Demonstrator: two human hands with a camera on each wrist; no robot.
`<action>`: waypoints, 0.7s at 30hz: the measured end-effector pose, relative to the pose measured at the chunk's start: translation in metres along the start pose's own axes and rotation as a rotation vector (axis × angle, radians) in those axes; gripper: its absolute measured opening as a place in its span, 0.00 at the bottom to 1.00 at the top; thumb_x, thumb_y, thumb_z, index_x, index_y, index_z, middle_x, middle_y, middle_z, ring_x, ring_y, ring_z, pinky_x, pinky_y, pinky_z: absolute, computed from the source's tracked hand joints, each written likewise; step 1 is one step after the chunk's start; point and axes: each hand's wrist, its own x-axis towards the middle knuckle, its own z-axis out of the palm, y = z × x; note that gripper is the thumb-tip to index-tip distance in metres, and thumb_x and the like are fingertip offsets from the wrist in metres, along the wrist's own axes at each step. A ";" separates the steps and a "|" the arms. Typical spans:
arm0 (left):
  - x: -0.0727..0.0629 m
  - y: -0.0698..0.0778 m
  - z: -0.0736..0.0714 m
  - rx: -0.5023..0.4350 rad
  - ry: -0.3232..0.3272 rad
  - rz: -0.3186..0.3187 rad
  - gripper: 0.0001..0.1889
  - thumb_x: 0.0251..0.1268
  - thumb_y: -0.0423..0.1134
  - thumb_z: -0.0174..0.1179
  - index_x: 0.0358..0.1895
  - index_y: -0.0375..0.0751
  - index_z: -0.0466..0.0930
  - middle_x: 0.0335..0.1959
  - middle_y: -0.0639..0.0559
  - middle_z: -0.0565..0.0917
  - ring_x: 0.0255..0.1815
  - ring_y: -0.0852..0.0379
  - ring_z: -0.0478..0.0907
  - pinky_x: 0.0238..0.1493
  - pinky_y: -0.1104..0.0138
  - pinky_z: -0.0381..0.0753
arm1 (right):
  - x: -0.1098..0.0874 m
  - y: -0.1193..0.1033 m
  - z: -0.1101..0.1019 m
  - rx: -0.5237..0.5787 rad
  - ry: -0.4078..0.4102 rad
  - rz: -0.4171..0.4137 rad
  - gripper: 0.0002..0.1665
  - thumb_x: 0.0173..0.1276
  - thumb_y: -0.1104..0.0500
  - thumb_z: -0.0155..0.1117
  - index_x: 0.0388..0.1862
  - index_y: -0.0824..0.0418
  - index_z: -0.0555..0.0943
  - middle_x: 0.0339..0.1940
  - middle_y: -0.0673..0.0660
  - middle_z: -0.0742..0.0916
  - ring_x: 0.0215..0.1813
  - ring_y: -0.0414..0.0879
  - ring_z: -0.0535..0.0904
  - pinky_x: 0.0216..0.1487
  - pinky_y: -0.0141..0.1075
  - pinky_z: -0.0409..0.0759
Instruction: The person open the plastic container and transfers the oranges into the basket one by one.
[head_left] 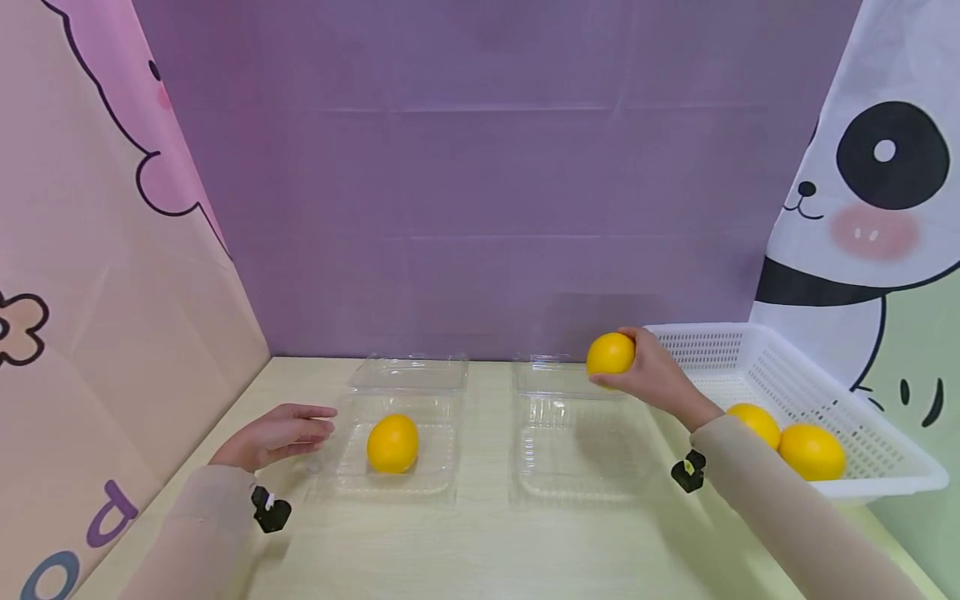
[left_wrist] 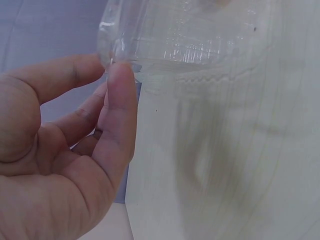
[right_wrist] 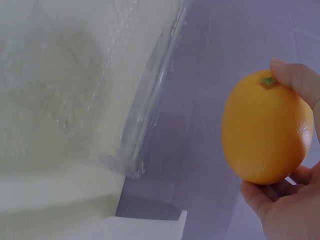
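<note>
My right hand (head_left: 663, 377) grips an orange (head_left: 609, 354) between thumb and fingers, raised above the back of the right clear plastic box (head_left: 551, 454). In the right wrist view that orange (right_wrist: 265, 127) shows a small green stem mark near the thumb. A second orange (head_left: 392, 443) sits inside the left clear plastic box (head_left: 438, 479), whose lid lies folded back. Beside this box's left edge is my left hand (head_left: 279, 437), fingers loosely extended and nothing gripped. In the left wrist view its fingertips overlap the box's edge (left_wrist: 120, 37).
A white perforated basket (head_left: 911, 475) stands at the right, with two more oranges (head_left: 812, 452) visible in it, partly behind my right sleeve. A purple cloth (head_left: 450, 183) hangs along the table's back edge. Printed cloths flank both sides.
</note>
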 end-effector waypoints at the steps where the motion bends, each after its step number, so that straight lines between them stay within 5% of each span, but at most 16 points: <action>1: 0.000 0.000 0.000 0.002 0.003 -0.002 0.32 0.72 0.35 0.60 0.71 0.21 0.60 0.65 0.28 0.71 0.51 0.50 0.78 0.53 0.65 0.83 | 0.000 0.001 -0.002 0.000 0.001 0.004 0.52 0.56 0.49 0.80 0.68 0.74 0.64 0.60 0.71 0.76 0.51 0.62 0.77 0.51 0.53 0.81; 21: -0.002 -0.002 -0.003 -0.006 -0.029 0.039 0.32 0.73 0.37 0.60 0.71 0.20 0.60 0.65 0.31 0.72 0.55 0.49 0.78 0.55 0.64 0.82 | 0.001 0.022 -0.041 -0.053 0.017 0.091 0.53 0.60 0.48 0.76 0.68 0.80 0.61 0.58 0.75 0.73 0.51 0.64 0.74 0.52 0.53 0.78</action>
